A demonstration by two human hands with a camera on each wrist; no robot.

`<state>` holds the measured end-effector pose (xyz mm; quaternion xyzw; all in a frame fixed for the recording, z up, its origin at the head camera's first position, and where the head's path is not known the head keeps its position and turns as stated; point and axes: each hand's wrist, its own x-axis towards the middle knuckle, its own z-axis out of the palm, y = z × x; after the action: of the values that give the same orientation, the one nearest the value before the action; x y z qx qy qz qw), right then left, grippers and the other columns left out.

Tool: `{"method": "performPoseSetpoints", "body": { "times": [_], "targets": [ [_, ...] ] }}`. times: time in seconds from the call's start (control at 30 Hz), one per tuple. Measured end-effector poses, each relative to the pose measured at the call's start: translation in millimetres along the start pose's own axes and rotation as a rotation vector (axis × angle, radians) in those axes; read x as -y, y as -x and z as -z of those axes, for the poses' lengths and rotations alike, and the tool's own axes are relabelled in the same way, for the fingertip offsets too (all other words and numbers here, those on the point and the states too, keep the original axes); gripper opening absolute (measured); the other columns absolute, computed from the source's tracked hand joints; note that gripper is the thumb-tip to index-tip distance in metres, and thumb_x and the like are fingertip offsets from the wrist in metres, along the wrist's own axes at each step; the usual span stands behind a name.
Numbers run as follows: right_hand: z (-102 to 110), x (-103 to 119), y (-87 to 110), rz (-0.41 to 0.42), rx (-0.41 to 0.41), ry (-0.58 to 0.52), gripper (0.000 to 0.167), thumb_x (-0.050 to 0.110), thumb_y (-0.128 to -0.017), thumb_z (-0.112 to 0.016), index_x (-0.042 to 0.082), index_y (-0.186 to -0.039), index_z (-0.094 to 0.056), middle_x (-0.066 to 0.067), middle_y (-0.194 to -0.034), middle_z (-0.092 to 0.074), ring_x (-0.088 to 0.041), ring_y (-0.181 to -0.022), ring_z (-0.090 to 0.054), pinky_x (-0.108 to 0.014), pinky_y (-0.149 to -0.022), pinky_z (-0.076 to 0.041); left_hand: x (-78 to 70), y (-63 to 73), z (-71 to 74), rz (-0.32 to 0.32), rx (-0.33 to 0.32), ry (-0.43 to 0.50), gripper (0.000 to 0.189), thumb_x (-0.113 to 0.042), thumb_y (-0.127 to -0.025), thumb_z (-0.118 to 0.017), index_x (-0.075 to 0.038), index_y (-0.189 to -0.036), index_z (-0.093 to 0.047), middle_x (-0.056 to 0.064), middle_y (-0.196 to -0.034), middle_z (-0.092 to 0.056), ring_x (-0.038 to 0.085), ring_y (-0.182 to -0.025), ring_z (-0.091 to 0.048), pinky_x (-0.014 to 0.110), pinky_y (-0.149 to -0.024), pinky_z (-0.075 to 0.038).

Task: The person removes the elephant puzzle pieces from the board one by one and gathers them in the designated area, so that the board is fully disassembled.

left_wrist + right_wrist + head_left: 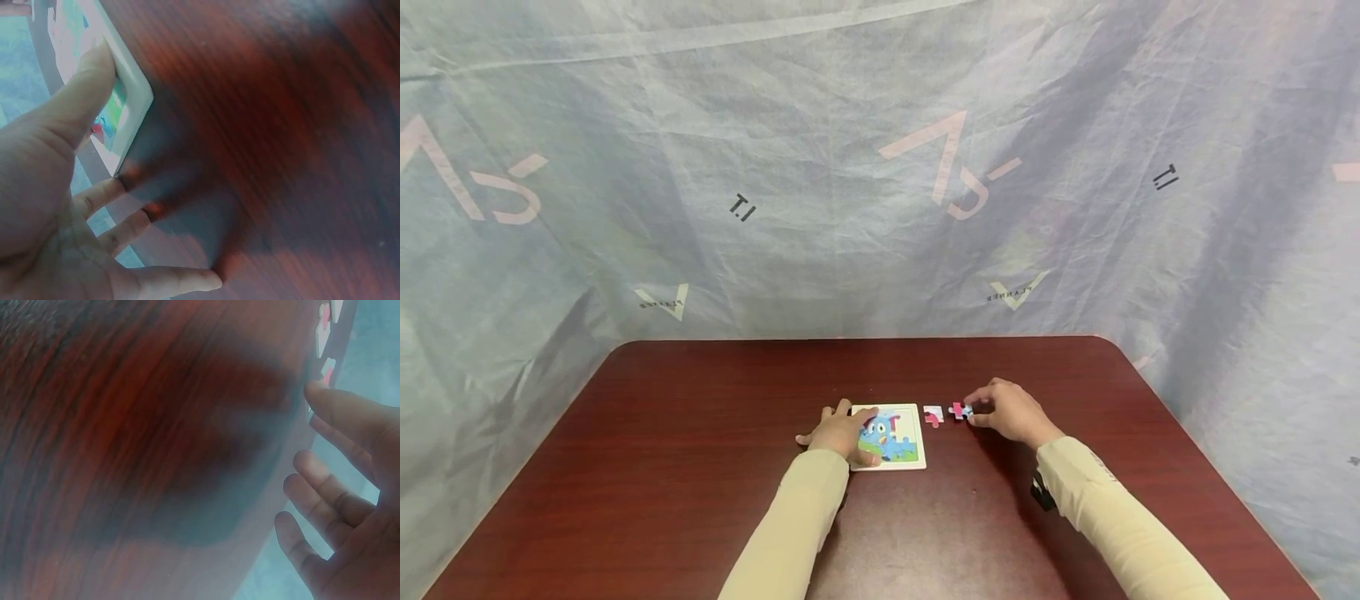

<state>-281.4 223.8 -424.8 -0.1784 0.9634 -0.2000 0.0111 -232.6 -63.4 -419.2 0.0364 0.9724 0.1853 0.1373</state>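
A square jigsaw puzzle board with a pale frame and a blue cartoon animal lies on the table. My left hand rests on its left side with fingers spread. In the left wrist view the thumb lies over the frame, near a corner, and the other fingers extend to the tabletop. To the right of the board, my right hand pinches a pink and blue puzzle piece between thumb and index finger. Its remaining fingers are loosely bent. Between board and hand lies a white and pink puzzle piece.
The dark red wooden table has rounded far corners. A grey printed cloth hangs behind it and along both sides. A dark band shows at the right sleeve's cuff.
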Motion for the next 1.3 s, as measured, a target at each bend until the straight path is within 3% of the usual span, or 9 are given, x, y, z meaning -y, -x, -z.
{"method": "performPoseSetpoints", "body": {
  "times": [0.47,0.8,1.13,1.3],
  "targets": [
    [-9.1,-9.0,-6.2,-0.055,0.03,-0.026,0.024,0.016,-0.084,-0.084,0.014,-0.108,-0.08,-0.005,-0.097,-0.062,-0.023,-0.092,-0.058,-0.044,-0.08,-0.051,-0.6,0.6,-0.8,0.012,0.001,0.006,0.081,-0.028,-0.081,-0.088,-0.026,-0.152,-0.049,0.013,-0.152,-0.037,0.041,-0.141,-0.032,0.085,-0.093,-0.032],
    [-5.7,-5.4,-6.0,-0.124,0.05,-0.052,0.026,0.014,-0.083,-0.085,0.014,-0.108,-0.079,-0.008,-0.101,-0.066,-0.025,-0.096,-0.06,-0.047,-0.081,-0.052,3.9,-11.8,-10.4,0.004,-0.002,-0.013,0.085,-0.03,-0.079,-0.089,-0.03,-0.153,-0.047,0.013,-0.153,-0.035,0.041,-0.142,-0.032,0.085,-0.091,-0.034],
    [-7.9,-1.6,-6.3,-0.094,0.048,-0.027,0.026,0.013,-0.085,-0.083,0.01,-0.111,-0.078,-0.01,-0.101,-0.066,-0.026,-0.095,-0.06,-0.047,-0.082,-0.053,-1.5,2.5,2.6,0.008,0.008,0.018,0.081,-0.026,-0.081,-0.088,-0.026,-0.152,-0.049,0.014,-0.155,-0.035,0.042,-0.146,-0.027,0.085,-0.094,-0.031],
    [-8.3,-0.5,-5.9,-0.088,0.044,-0.02,0.028,0.013,-0.086,-0.082,0.008,-0.113,-0.076,-0.01,-0.101,-0.064,-0.026,-0.095,-0.061,-0.047,-0.083,-0.053,-0.3,1.3,1.4,0.006,0.009,0.015,0.081,-0.026,-0.082,-0.087,-0.026,-0.152,-0.048,0.014,-0.154,-0.035,0.042,-0.146,-0.028,0.084,-0.095,-0.031]
  ]
}}
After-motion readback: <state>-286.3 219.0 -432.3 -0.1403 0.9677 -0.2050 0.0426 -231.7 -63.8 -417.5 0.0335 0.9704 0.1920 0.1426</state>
